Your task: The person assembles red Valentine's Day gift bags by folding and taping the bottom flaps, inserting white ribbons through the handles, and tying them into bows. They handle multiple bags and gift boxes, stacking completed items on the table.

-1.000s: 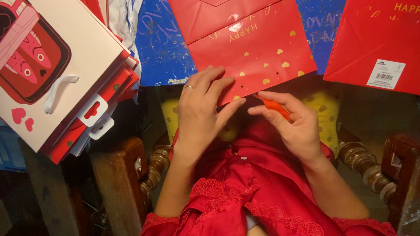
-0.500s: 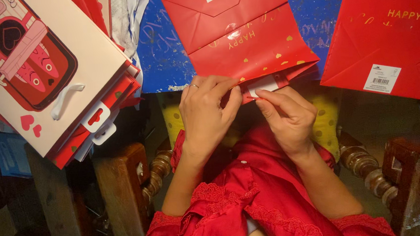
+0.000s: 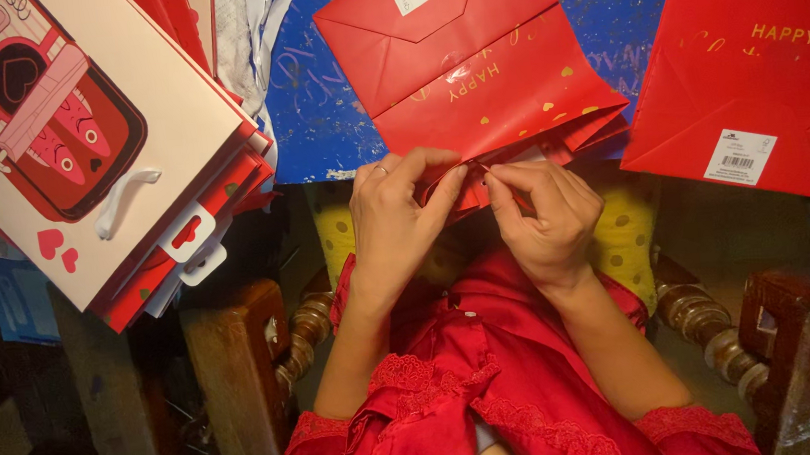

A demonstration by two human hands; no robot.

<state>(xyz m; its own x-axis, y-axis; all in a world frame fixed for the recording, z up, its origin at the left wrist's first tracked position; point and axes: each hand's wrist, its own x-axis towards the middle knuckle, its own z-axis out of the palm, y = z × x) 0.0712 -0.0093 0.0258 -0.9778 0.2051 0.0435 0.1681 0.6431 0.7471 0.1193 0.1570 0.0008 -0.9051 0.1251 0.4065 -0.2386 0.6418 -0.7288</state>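
Two hands in view: left hand point(image 3: 400, 220) and right hand point(image 3: 544, 215), both at centre frame. Two flat red gift bags: one upper centre point(image 3: 470, 73), one upper right point(image 3: 757, 55). One stack of white-and-red gift bags point(image 3: 80, 137), upper left; number in the stack cannot be told.

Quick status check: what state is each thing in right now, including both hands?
Left hand: pinching the bag's near edge.
Right hand: pinching the same edge.
Middle red bag: folded flat, bottom flap up.
Right red bag: flat, untouched.
Stack of bags: piled flat.
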